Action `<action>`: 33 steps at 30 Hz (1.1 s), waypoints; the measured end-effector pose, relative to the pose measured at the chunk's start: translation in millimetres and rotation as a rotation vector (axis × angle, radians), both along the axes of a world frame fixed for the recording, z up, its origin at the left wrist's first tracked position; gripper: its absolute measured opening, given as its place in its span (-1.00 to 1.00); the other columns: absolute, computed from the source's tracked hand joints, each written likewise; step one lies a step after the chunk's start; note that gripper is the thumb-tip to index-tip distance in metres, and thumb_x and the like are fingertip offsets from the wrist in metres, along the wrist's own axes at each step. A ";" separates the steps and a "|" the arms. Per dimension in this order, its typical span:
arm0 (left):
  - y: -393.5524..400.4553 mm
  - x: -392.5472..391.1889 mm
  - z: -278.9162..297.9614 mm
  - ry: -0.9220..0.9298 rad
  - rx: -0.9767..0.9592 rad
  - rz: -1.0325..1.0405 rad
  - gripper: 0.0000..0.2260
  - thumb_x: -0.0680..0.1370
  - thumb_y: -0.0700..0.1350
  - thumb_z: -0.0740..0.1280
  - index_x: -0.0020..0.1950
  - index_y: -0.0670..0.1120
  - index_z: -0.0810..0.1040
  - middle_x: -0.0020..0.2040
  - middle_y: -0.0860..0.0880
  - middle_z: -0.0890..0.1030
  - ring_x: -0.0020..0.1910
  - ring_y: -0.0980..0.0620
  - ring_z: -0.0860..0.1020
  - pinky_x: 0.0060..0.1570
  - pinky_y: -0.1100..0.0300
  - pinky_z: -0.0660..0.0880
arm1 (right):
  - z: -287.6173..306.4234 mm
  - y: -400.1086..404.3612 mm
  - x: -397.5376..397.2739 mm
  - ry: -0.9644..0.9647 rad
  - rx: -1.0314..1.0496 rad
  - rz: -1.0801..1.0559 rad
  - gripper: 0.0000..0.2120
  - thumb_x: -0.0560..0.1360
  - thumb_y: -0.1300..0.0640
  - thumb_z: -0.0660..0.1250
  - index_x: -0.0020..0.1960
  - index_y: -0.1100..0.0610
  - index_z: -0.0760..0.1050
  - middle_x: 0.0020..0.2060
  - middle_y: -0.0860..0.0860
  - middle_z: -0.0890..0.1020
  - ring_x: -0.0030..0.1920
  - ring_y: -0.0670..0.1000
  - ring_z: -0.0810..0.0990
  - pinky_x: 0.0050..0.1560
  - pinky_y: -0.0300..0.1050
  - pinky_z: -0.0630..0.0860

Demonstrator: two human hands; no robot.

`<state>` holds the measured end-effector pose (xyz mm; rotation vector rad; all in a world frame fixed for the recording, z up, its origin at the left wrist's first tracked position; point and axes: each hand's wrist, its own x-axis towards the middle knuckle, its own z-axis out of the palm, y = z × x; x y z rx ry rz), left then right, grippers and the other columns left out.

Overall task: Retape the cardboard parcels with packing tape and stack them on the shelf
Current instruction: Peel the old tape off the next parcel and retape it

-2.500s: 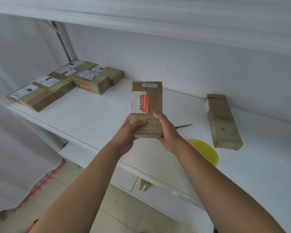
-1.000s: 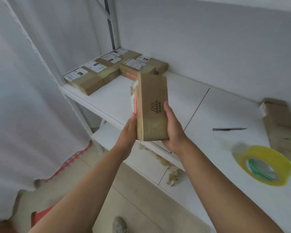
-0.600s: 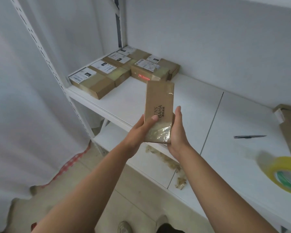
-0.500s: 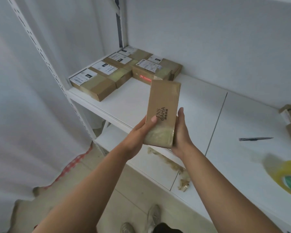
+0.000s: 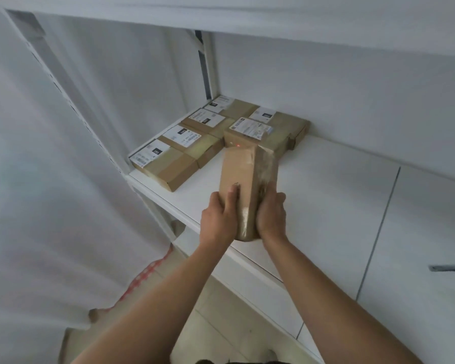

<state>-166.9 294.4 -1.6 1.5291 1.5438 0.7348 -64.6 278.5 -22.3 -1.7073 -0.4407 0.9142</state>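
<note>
While both hands clasp its near end at the centre of the frame, the cardboard parcel (image 5: 243, 185) hangs over the front part of the white shelf (image 5: 326, 195). Left hand (image 5: 219, 217) grips its left side with the thumb on top, right hand (image 5: 271, 214) its taped right side. 6 labelled parcels (image 5: 213, 135) lie grouped just above it, and a dark pen (image 5: 449, 268) lies at the right edge.
</note>
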 end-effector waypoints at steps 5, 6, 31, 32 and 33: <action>35.1 -8.2 -8.5 -0.355 -0.202 0.127 -0.47 0.66 0.28 -0.01 0.08 -0.02 0.62 -0.02 -0.03 0.66 -0.02 0.02 0.61 -0.06 0.14 0.51 | -4.8 9.6 13.2 -0.057 0.066 0.150 -0.55 0.65 -0.27 -0.04 0.13 0.08 0.37 0.00 -0.05 0.54 0.06 0.02 0.52 0.03 -0.04 0.40; 40.4 -8.3 -8.7 -0.378 -0.249 0.140 -0.45 0.67 0.26 -0.02 0.14 -0.08 0.62 -0.01 -0.05 0.65 -0.03 0.03 0.61 -0.09 0.16 0.50 | -8.4 13.1 13.7 0.015 0.086 0.166 -0.56 0.64 -0.28 0.00 0.16 0.05 0.38 0.01 -0.05 0.57 0.06 -0.02 0.55 0.02 -0.06 0.45; 190.5 -32.8 -32.0 -0.647 -0.453 -0.148 -0.58 0.61 0.33 0.09 0.01 0.11 0.61 -0.04 0.06 0.70 0.03 0.04 0.65 0.08 0.12 0.54 | 13.8 123.5 -62.9 -0.403 0.009 -0.246 -0.53 0.63 -0.29 -0.03 0.14 0.05 0.43 -0.09 -0.17 0.61 -0.01 -0.12 0.60 -0.06 -0.20 0.44; 191.0 -30.5 -31.2 -0.636 -0.452 -0.152 -0.58 0.61 0.34 0.07 -0.05 0.12 0.59 -0.04 0.06 0.69 0.03 0.02 0.64 0.11 0.11 0.53 | 12.9 122.8 -66.9 -0.465 -0.017 -0.294 -0.54 0.66 -0.23 -0.03 0.08 0.10 0.43 -0.14 -0.15 0.60 -0.09 -0.12 0.59 -0.14 -0.24 0.42; 191.2 -29.0 -29.1 -0.627 -0.449 -0.166 -0.58 0.61 0.35 0.06 -0.09 0.13 0.57 -0.04 0.06 0.68 0.03 0.02 0.63 0.13 0.09 0.52 | 11.4 122.1 -69.5 -0.507 -0.037 -0.326 -0.54 0.66 -0.20 -0.05 0.05 0.13 0.43 -0.18 -0.15 0.58 -0.14 -0.13 0.57 -0.19 -0.25 0.40</action>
